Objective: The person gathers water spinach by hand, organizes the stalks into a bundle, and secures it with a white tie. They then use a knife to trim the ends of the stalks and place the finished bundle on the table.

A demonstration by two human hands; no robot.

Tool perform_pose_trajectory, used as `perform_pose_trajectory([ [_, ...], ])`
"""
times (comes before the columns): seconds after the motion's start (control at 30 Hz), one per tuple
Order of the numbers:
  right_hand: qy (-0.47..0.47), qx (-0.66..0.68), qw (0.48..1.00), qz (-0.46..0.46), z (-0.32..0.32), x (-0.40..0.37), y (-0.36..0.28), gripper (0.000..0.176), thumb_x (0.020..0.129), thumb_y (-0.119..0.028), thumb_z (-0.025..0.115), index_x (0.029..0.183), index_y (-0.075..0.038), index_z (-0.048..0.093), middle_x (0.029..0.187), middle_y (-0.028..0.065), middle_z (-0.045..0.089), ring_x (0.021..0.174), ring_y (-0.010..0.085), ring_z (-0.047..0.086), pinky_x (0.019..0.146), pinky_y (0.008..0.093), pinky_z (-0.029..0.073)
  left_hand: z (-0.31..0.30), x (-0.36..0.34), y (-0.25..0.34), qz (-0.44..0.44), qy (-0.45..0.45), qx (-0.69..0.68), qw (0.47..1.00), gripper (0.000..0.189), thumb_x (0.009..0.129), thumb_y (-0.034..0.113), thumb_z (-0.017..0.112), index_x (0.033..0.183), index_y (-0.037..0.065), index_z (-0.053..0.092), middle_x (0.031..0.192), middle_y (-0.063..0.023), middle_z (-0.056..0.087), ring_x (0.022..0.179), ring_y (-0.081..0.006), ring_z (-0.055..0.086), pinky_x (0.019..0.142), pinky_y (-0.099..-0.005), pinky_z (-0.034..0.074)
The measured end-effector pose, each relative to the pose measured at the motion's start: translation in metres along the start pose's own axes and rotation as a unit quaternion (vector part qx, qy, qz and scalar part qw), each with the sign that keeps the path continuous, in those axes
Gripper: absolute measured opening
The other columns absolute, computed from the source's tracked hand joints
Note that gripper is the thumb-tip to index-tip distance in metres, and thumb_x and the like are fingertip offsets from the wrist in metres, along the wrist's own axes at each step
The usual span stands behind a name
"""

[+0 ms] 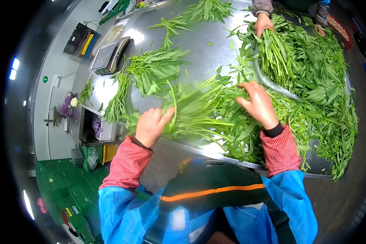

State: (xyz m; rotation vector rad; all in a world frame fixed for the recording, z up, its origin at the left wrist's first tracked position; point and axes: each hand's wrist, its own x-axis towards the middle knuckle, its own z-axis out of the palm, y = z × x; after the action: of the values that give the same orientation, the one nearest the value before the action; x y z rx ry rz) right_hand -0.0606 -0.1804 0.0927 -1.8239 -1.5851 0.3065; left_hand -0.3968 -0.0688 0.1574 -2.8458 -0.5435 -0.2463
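The left hand is curling its grip around the bunch, which is lying partly blurred between the 2 hands at the near side of the table. The right hand is reaching to the bunch's other side, the thumb and fingers of its grip standing apart beside leaves.

Just beyond the right hand, a clear plastic edge is curving through the big pile, which is covering the table's right side and crowding that hand. Across the table, a co-worker's hand is grasping stems on the pile; a 2nd co-worker's hand is resting at its far edge. Past the left hand, laid bunches are spreading toward the scale.

The table's near edge is running below both hands, close to the person's apron. Shiny metal is showing between the laid bunches and the pile, beyond the worked bunch. Green crates are sitting below the table's left end.
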Motion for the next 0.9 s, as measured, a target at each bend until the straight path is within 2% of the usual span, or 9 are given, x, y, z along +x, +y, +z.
perform_pose_trajectory([
  [0.1, -0.039, 0.246, 0.954, 0.166, 0.008, 0.009, -0.037, 0.026, 0.081, -0.025, 0.072, 0.093, -0.002, 0.067, 0.063, 0.002, 0.053, 0.057, 0.01, 0.048, 0.052, 0.0248, 0.038, -0.005, 0.006, 0.007, 0.019, 0.0, 0.011, 1.0, 0.051, 0.074, 0.006, 0.054, 0.125, 0.017, 0.056, 0.071, -0.0049, 0.04, 0.064, -0.0213, 0.047, 0.054, -0.0327, 0.041],
  [0.13, -0.027, 0.202, 0.969, 0.142, 0.011, 0.011, -0.05, 0.025, 0.082, -0.024, 0.071, 0.094, -0.003, 0.067, 0.056, -0.0016, 0.05, 0.051, 0.0088, 0.046, 0.049, 0.0257, 0.038, -0.006, 0.009, 0.009, 0.024, -0.003, 0.017, 1.0, 0.052, 0.075, 0.006, 0.054, 0.125, 0.017, 0.056, 0.071, -0.0047, 0.04, 0.064, -0.021, 0.047, 0.054, -0.0325, 0.04],
  [0.2, -0.061, 0.269, 0.95, 0.143, 0.039, 0.015, -0.046, 0.03, 0.086, -0.027, 0.068, 0.099, 0.0, 0.063, 0.058, -0.0028, 0.051, 0.051, 0.0065, 0.045, 0.046, 0.022, 0.034, -0.005, 0.015, 0.014, 0.033, 0.01, 0.017, 0.999, 0.052, 0.074, 0.007, 0.054, 0.125, 0.019, 0.056, 0.071, -0.0039, 0.04, 0.064, -0.0201, 0.046, 0.054, -0.0319, 0.04],
  [0.27, -0.124, 0.481, 0.85, 0.175, 0.075, 0.018, -0.033, 0.028, 0.092, -0.027, 0.061, 0.091, 0.001, 0.058, 0.057, -0.0011, 0.052, 0.046, 0.0046, 0.041, 0.043, 0.02, 0.03, -0.003, 0.019, 0.018, 0.042, 0.018, 0.016, 0.999, 0.052, 0.074, 0.007, 0.054, 0.124, 0.019, 0.056, 0.071, -0.0037, 0.041, 0.064, -0.02, 0.046, 0.054, -0.0315, 0.041],
  [0.4, -0.161, 0.504, 0.809, 0.255, 0.063, 0.011, -0.038, 0.02, 0.093, -0.022, 0.058, 0.083, -0.006, 0.054, 0.057, -0.0027, 0.05, 0.044, 0.0046, 0.04, 0.041, 0.0199, 0.031, -0.003, 0.017, 0.018, 0.042, 0.017, 0.02, 0.999, 0.052, 0.074, 0.006, 0.054, 0.124, 0.019, 0.057, 0.072, -0.004, 0.042, 0.065, -0.0199, 0.047, 0.055, -0.0309, 0.04],
  [0.57, 0.033, 0.791, 0.58, 0.19, 0.027, 0.0, 0.013, 0.013, 0.097, -0.02, 0.05, 0.09, -0.009, 0.052, 0.054, -0.0056, 0.038, 0.044, 0.0048, 0.034, 0.04, 0.0196, 0.028, -0.001, 0.002, 0.013, 0.021, 0.008, 0.023, 0.999, 0.052, 0.073, 0.006, 0.054, 0.124, 0.019, 0.057, 0.073, -0.0044, 0.043, 0.066, -0.0206, 0.047, 0.055, -0.0318, 0.04],
  [0.63, 0.027, 0.801, 0.588, 0.107, 0.014, 0.001, 0.033, 0.011, 0.097, -0.02, 0.052, 0.096, -0.009, 0.054, 0.061, -0.0047, 0.049, 0.049, 0.0047, 0.041, 0.043, 0.0193, 0.031, 0.001, -0.003, 0.009, 0.026, 0.007, 0.026, 0.999, 0.053, 0.073, 0.006, 0.054, 0.124, 0.019, 0.056, 0.074, -0.0046, 0.044, 0.066, -0.0211, 0.047, 0.056, -0.032, 0.04],
  [0.73, -0.004, 0.571, 0.806, 0.155, -0.008, 0.008, 0.021, 0.014, 0.097, -0.02, 0.052, 0.096, -0.006, 0.053, 0.071, 0.0, 0.06, 0.059, 0.0071, 0.054, 0.055, 0.0191, 0.042, -0.001, -0.001, 0.006, 0.063, 0.021, 0.03, 0.997, 0.054, 0.072, 0.006, 0.055, 0.124, 0.021, 0.057, 0.077, -0.0048, 0.048, 0.066, -0.0203, 0.047, 0.055, -0.0314, 0.04],
  [0.9, -0.005, 0.208, 0.973, 0.097, -0.003, 0.033, 0.008, 0.04, 0.086, -0.037, 0.065, 0.099, 0.0, 0.06, 0.078, 0.0084, 0.064, 0.07, 0.0163, 0.061, 0.068, 0.0278, 0.048, -0.013, 0.016, 0.008, 0.173, 0.052, 0.08, 0.98, 0.059, 0.069, 0.007, 0.056, 0.124, 0.029, 0.056, 0.085, -0.005, 0.053, 0.066, -0.0169, 0.046, 0.053, -0.0296, 0.038],
])
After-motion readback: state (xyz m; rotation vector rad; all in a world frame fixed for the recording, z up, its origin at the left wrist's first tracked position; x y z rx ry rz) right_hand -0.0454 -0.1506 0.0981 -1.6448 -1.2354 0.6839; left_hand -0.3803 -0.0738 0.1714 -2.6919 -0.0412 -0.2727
